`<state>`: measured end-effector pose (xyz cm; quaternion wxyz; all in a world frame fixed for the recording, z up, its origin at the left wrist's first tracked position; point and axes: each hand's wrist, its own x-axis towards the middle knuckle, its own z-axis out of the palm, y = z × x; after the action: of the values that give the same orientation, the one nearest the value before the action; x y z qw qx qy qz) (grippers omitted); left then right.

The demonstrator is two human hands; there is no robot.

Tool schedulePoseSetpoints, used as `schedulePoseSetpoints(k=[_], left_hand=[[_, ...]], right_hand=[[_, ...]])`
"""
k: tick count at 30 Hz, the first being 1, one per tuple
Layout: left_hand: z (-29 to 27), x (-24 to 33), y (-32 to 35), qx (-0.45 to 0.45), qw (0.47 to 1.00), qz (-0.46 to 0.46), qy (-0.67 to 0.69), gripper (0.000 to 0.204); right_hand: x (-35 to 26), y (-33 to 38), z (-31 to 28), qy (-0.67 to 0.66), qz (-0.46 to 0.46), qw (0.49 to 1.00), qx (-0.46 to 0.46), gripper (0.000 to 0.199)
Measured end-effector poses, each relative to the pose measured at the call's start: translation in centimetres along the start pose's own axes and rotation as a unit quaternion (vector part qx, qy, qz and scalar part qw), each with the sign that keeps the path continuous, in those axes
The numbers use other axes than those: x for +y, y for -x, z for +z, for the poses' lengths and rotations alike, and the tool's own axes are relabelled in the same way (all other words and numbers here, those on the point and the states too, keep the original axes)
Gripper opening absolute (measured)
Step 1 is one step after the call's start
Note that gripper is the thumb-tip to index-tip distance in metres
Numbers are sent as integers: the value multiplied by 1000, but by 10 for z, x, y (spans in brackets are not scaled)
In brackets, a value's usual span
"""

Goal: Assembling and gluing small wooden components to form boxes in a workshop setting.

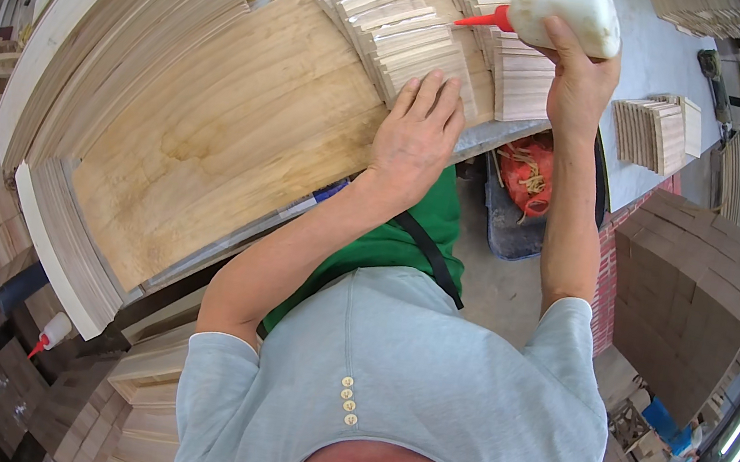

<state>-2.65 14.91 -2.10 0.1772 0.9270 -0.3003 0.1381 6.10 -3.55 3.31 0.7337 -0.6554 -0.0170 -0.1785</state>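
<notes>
My right hand [583,89] is wrapped round a white glue bottle [565,17] with a long red nozzle, tilted on its side. The nozzle tip points left, above a row of overlapping thin wooden slats [406,42]. Shiny wet-looking lines run along several of the slat edges. On the near end of this row my left hand [416,138] lies with its fingers stretched out flat. A second row of slats [521,80] stands just to the right, below the bottle.
Long curved wooden strips [151,6] are stacked at the left of the plywood board [232,136]. A small slat stack [653,134] sits at the right. Below the table edge is a dark bin [506,236] with red material. Cardboard boxes [687,295] stand at right; another bottle [53,330] lies lower left.
</notes>
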Motion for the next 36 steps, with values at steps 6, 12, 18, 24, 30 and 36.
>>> schedulePoseSetpoints(k=[6, 12, 18, 24, 30, 36], left_hand=[[-3, 1, 0, 1, 1000, -4, 2, 39], [-2, 2, -1, 5, 1000, -5, 4, 39], [-2, 2, -2, -2, 1000, -2, -1, 38], [-3, 3, -3, 7, 1000, -2, -4, 37], [-1, 2, -1, 7, 1000, -6, 8, 40], [1, 1, 0, 8, 999, 12, -31, 37]], right_hand=[[-17, 18, 12, -126, 51, 991, -11, 32], [-7, 40, 38, -116, 112, 986, -41, 40], [8, 42, 44, -114, 77, 989, -49, 43], [-1, 37, 35, -60, 53, 996, -49, 45], [-1, 28, 16, -17, 25, 1000, -5, 42], [-6, 20, 2, 27, -27, 999, 31, 40]])
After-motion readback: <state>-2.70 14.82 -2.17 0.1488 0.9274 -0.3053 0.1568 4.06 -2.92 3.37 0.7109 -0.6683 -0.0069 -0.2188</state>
